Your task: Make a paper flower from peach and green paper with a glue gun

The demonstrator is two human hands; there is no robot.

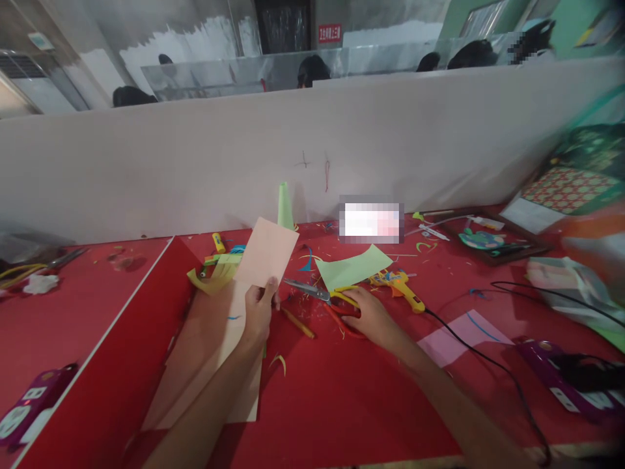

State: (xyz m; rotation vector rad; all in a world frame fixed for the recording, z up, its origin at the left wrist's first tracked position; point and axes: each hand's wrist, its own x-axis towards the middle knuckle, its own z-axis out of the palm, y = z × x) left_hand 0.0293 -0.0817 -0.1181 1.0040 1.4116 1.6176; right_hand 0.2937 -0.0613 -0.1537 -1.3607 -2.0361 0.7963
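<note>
My left hand pinches the lower edge of a pale peach sheet of paper and holds it up off the red table. My right hand rests on the handles of yellow-and-red scissors that lie flat on the table, blades pointing left. The fingers curl over the handles. A light green paper piece lies just behind the scissors. A pencil lies between my hands.
A larger peach sheet lies under my left arm. A yellow glue gun with a black cord, a pink paper, yellow paper strips, a green cone, purple power strips and a grey partition wall surround the work spot.
</note>
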